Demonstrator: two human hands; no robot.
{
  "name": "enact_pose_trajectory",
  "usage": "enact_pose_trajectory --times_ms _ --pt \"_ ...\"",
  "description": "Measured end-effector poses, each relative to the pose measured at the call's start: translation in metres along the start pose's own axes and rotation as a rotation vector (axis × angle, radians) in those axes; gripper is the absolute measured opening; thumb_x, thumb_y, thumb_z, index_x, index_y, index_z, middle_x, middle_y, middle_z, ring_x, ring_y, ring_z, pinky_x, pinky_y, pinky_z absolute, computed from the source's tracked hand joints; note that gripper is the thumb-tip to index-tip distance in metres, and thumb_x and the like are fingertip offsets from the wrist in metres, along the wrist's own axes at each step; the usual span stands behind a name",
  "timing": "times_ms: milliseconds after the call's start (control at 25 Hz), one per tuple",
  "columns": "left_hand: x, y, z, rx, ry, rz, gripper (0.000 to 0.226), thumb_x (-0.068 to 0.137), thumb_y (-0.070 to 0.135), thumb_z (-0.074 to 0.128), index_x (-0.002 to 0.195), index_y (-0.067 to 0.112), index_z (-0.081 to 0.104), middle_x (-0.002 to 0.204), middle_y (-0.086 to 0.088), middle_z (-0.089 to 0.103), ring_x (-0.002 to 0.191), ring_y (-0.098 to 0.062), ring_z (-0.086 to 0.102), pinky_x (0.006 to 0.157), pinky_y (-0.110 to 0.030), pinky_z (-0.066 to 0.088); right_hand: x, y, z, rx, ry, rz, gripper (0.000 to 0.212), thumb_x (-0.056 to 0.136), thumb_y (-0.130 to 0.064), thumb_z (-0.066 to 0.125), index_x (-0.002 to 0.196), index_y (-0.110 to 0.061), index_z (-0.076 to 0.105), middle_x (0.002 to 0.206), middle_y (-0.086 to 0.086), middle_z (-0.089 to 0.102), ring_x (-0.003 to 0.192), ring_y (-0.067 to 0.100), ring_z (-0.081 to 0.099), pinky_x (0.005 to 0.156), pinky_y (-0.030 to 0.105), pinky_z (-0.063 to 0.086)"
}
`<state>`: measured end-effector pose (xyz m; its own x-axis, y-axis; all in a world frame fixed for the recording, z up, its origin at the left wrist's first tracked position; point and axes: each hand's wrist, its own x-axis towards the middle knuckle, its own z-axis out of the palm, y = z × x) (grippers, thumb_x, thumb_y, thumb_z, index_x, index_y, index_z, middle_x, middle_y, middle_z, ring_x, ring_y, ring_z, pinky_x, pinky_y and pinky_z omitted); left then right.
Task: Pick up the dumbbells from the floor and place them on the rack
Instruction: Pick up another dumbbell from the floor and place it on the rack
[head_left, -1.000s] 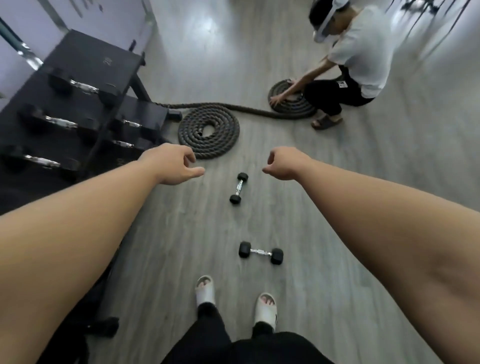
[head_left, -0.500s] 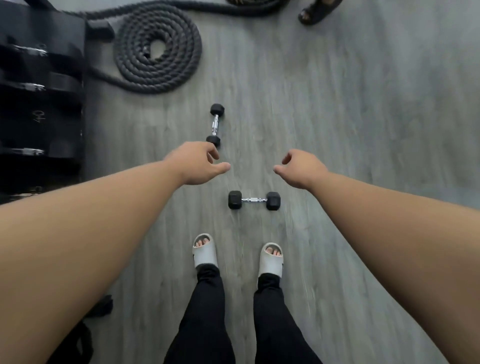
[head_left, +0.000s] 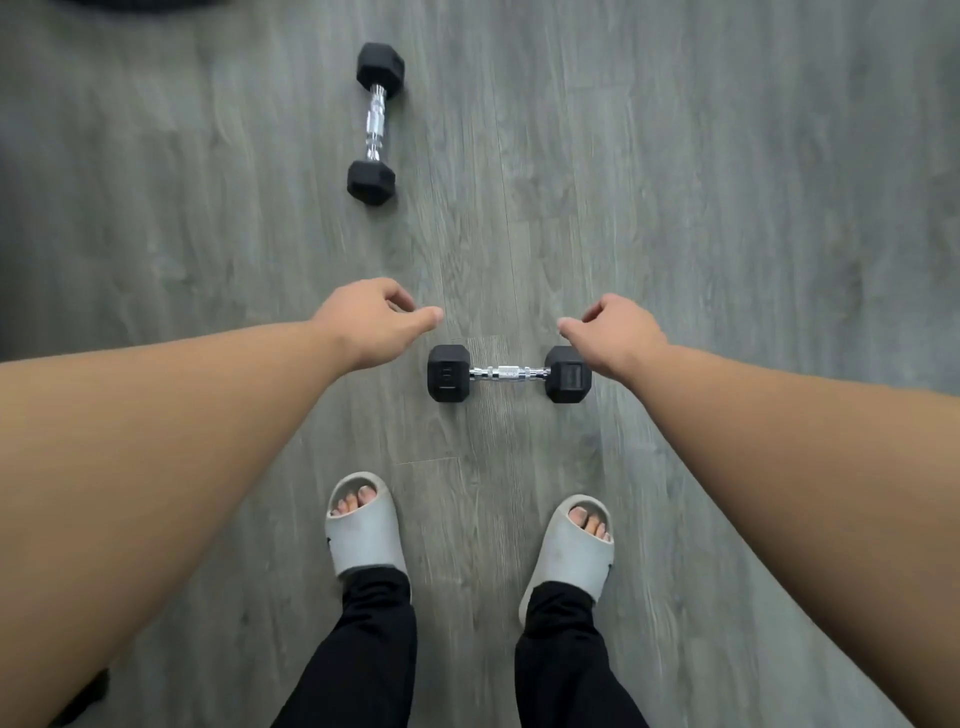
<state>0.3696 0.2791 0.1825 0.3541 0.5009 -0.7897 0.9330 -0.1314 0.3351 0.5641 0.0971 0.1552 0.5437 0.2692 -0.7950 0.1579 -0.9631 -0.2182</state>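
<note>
- Nearest: grey slides (head_left: 363, 525) planted on the grey plank floor (head_left: 727, 208), feet apart, one each side of the work.
- Just ahead of the toes: near hex dumbbell (head_left: 508, 373) flat on the floor, chrome handle crosswise between the feet.
- Above it: left hand (head_left: 371, 322) loosely curled, holding nothing; right hand (head_left: 621, 332) likewise relaxed and unloaded, overlapping the right head in view, contact not clear.
- Best done by bending the knees, wrapping the chrome grip at its centre, and lifting level so neither head tips.
- Farther off: second hex dumbbell (head_left: 375, 122) lying lengthwise, well apart, untouched.
- Rack out of view.
</note>
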Motion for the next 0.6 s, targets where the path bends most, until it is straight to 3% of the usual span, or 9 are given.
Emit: enact_pose_trajectory --times_ms 240,440,520,600 --pt "0.099 -0.047 0.100 -0.144 -0.017 -0.106 0.068 0.079 0.071 0.066 0.131 0.027 0.060 0.133 0.001 0.063 0.121 -0.023 0.060 0.105 -0.041 0.048 0.102 0.031 0.080 0.068 0.023 0.121 0.046 0.092 -0.039 0.061 0.128 -0.011 0.057 0.124 0.014 0.067 0.100 0.032 0.061 0.077 0.035 0.044" --pt "0.141 -0.066 0.168 -0.147 -0.040 -0.156 0.094 0.078 0.064 0.078 0.153 0.022 0.041 0.148 -0.007 0.051 0.130 -0.029 0.054 0.107 -0.038 0.045 0.132 0.068 0.130 0.110 0.031 0.218 0.070 0.091 -0.038 0.068 0.152 -0.019 0.041 0.149 0.015 0.048 0.105 0.031 0.053 0.090 0.036 0.045" --pt "0.152 -0.070 0.181 -0.156 -0.025 -0.148 0.095 0.074 0.056 0.086 0.151 0.022 0.042 0.146 -0.007 0.048 0.125 -0.029 0.055 0.106 -0.038 0.045 0.140 0.075 0.135 0.093 0.037 0.214 0.075 0.092 -0.040 0.069 0.156 -0.022 0.035 0.148 0.016 0.048 0.107 0.033 0.053 0.087 0.037 0.046" --pt "0.160 -0.074 0.186 -0.176 -0.004 -0.145 0.084 0.072 0.047 0.090 0.142 0.023 0.049 0.138 -0.008 0.047 0.111 -0.026 0.056 0.099 -0.036 0.048 0.147 0.077 0.136 0.031 0.035 0.201 0.076 0.091 -0.043 0.067 0.156 -0.022 0.034 0.143 0.018 0.053 0.107 0.036 0.060 0.088 0.044 0.055"
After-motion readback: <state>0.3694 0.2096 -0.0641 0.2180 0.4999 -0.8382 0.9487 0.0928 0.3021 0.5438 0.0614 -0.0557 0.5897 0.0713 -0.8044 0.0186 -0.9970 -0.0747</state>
